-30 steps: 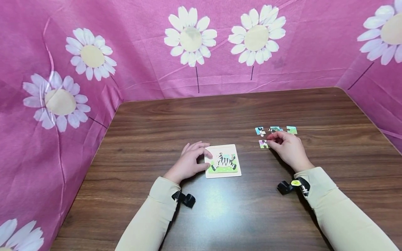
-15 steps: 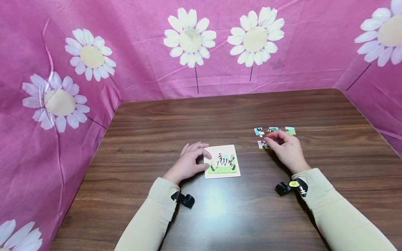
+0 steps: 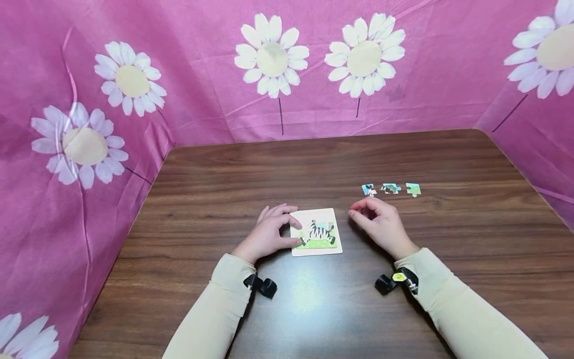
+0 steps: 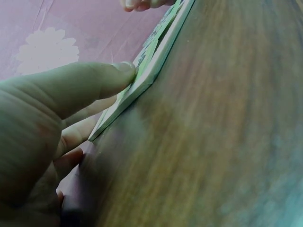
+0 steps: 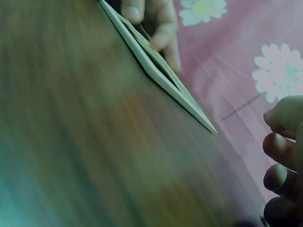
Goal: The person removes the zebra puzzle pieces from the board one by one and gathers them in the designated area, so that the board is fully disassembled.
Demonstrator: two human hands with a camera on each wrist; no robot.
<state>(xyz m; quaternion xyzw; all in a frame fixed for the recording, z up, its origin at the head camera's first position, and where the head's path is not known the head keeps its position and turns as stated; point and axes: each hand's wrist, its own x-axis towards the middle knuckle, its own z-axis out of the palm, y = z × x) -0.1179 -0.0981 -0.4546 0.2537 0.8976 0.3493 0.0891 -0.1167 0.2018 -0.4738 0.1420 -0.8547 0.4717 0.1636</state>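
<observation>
A pink cloth (image 3: 197, 75) printed with white daisies (image 3: 272, 59) hangs behind and beside a dark wood-grain table (image 3: 224, 174), whose top carries a bright patch of glare near the front. On it, roughly central, lies a pale square puzzle board (image 3: 316, 252) with a zebra picture (image 3: 319, 233) on green in its lower part. The left hand (image 3: 268, 234) is loosely spread at the board's left edge, thumb and index finger touching the border, the other fingers relaxed beyond it. The right hand (image 3: 381, 227) is to the right of the board, apart from it, fingers bent and thumb near the index fingertip; whether they pinch anything, I cannot tell. Just beyond it, 3 loose puzzle pieces (image 3: 390, 188) lie in a row: blue with black and white on the left, darker in the middle, mostly green on the right. Both forearms wear pale sleeves (image 3: 466, 309), each with a black wrist mount (image 3: 267, 287)
</observation>
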